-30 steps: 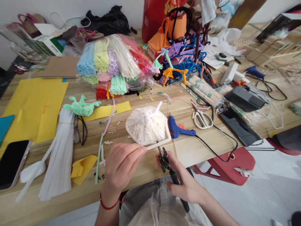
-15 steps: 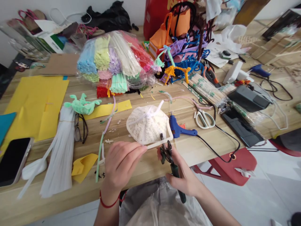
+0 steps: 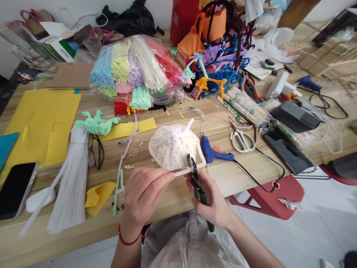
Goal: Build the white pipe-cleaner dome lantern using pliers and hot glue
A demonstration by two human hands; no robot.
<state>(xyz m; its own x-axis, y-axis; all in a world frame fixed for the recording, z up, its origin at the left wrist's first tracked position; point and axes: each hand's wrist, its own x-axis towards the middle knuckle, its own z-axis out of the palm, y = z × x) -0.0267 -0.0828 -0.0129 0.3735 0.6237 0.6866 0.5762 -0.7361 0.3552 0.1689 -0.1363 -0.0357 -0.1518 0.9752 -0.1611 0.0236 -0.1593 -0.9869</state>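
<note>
A white dome woven from pipe cleaners [image 3: 173, 149] rests on the wooden table [image 3: 240, 175] near its front edge, with a white pipe-cleaner loop along its right and lower rim. My left hand [image 3: 143, 195] pinches that white strand at the dome's lower edge. My right hand [image 3: 213, 203] grips green-handled pliers [image 3: 196, 182], and their dark jaws sit closed over the white strand just right of my left fingertips.
A blue glue gun [image 3: 213, 152] with a black cord lies right of the dome, white scissors [image 3: 242, 141] beyond it. A bag of coloured pipe cleaners [image 3: 134, 72] sits behind. White pipe-cleaner bundle [image 3: 71, 186], phone [image 3: 13, 190] and yellow paper [image 3: 39, 123] lie left.
My right hand has raised the pliers up and forward until their jaws reach the white strand at the dome's edge. My left hand has kept its pinch.
</note>
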